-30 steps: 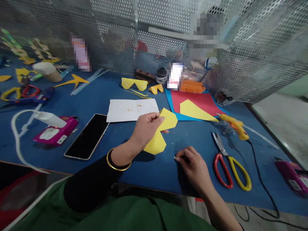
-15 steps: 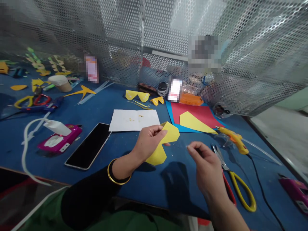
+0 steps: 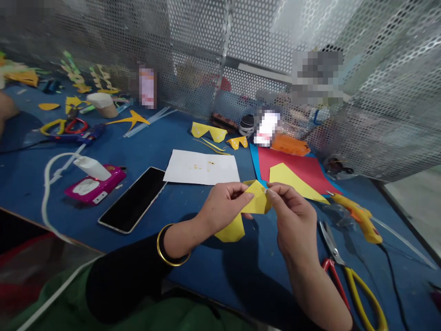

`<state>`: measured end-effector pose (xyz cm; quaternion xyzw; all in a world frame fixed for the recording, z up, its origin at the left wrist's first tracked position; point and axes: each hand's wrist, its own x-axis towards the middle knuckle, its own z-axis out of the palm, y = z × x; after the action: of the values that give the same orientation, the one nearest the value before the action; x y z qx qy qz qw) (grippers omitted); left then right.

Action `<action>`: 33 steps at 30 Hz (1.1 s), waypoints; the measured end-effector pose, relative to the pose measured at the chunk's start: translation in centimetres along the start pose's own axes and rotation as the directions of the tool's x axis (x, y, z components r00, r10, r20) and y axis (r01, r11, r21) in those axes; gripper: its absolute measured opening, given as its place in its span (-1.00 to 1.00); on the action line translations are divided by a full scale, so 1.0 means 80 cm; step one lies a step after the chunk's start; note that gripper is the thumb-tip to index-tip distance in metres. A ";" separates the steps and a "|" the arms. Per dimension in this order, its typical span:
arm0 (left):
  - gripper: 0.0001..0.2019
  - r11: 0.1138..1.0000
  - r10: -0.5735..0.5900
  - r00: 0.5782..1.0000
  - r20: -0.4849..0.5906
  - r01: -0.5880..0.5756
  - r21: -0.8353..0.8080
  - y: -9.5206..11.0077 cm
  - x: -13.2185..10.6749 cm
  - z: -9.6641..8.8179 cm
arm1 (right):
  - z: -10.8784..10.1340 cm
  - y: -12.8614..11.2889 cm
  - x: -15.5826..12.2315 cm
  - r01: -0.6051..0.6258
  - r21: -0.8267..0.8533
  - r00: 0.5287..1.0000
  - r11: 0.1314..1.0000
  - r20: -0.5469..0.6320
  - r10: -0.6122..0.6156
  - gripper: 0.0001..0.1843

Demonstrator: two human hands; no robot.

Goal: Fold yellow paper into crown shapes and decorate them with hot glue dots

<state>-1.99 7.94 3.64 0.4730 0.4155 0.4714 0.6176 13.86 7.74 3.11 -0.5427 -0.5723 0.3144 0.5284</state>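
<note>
My left hand [image 3: 223,204] is closed on a yellow paper cutout [image 3: 230,229] shaped like a pair of glasses, thumb in front and fingers behind. Part of the cutout is hidden by that hand. At its upper right edge, my right hand [image 3: 292,216] pinches the paper between thumb and fingers. A tiny pale bit shows at the right thumb tip, too small to name. Beyond my hands lies a white sheet [image 3: 203,172] with small yellowish specks. Finished-looking yellow paper glasses [image 3: 208,133] and a smaller orange pair [image 3: 237,142], both with pale dots, stand farther back.
Scissors [image 3: 336,255] and a yellow glue gun [image 3: 358,214] lie at the right. Red paper [image 3: 289,161] bears a yellow offcut [image 3: 296,184]. At left are a phone [image 3: 134,202], a magenta power socket [image 3: 94,186] and another person's hand [image 3: 7,110]. Perforated metal [image 3: 193,55] borders the back.
My right hand has moved up and left from beside the cutout and now touches its edge. The view has shifted slightly left, and another person's hand has appeared at the left edge.
</note>
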 end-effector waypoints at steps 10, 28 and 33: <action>-0.81 0.999 0.049 0.998 0.029 -0.049 0.009 -0.003 0.000 0.001 | 0.008 -0.011 -0.002 0.099 -0.144 0.992 0.985 -0.064 -0.109 -0.84; -0.84 0.998 0.052 0.997 0.049 -0.053 0.022 -0.002 -0.001 0.002 | 0.011 -0.012 -0.004 0.114 -0.188 0.987 0.976 -0.095 -0.133 -0.83; -0.84 0.998 0.054 0.997 0.058 -0.056 0.030 -0.004 -0.001 0.001 | 0.012 -0.011 -0.004 0.132 -0.206 0.983 0.970 -0.098 -0.155 -0.84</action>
<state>-1.90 7.78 3.38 0.5074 0.3920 0.4676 0.6085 12.66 7.45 3.66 -0.5667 -0.6077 0.1853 0.5246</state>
